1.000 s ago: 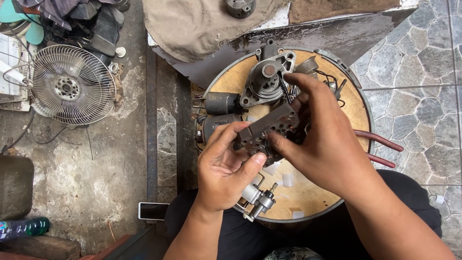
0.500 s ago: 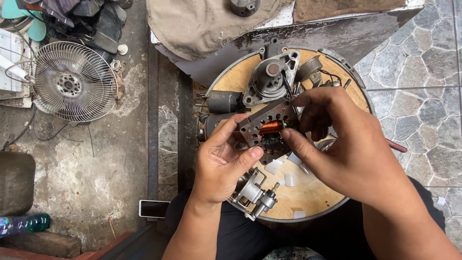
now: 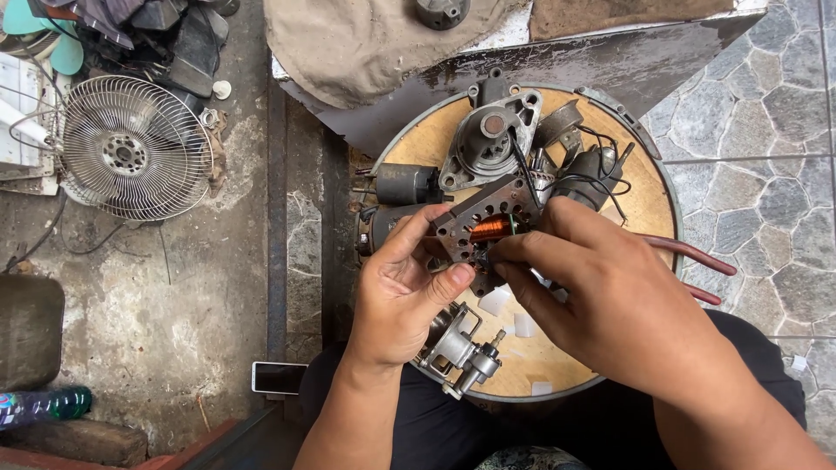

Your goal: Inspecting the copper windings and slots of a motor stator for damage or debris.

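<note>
Both hands hold a dark metal motor stator (image 3: 480, 228) with a copper coil showing in its middle, above a round wooden board (image 3: 627, 196). My left hand (image 3: 406, 292) grips its left side, thumb on the lower edge. My right hand (image 3: 610, 300) holds its right side, with the fingertips at the core beside the coil. On the board behind lie a grey cast motor housing (image 3: 488, 139), two dark cylindrical motor parts (image 3: 405, 184), and a black wired part (image 3: 585, 171). A small silver metal assembly (image 3: 461, 352) lies at the board's near edge, under my left wrist.
A fan with a wire guard (image 3: 135, 148) lies on the concrete at left. A phone (image 3: 277, 377) rests by my knee and a green bottle (image 3: 39, 406) lies at lower left. Red-handled pliers (image 3: 697, 261) stick out right of the board. A tan cloth (image 3: 374, 43) covers the bench behind.
The stator has turned in my hands, so its copper coil now faces up. My right hand slid from over the top of it down to its right side.
</note>
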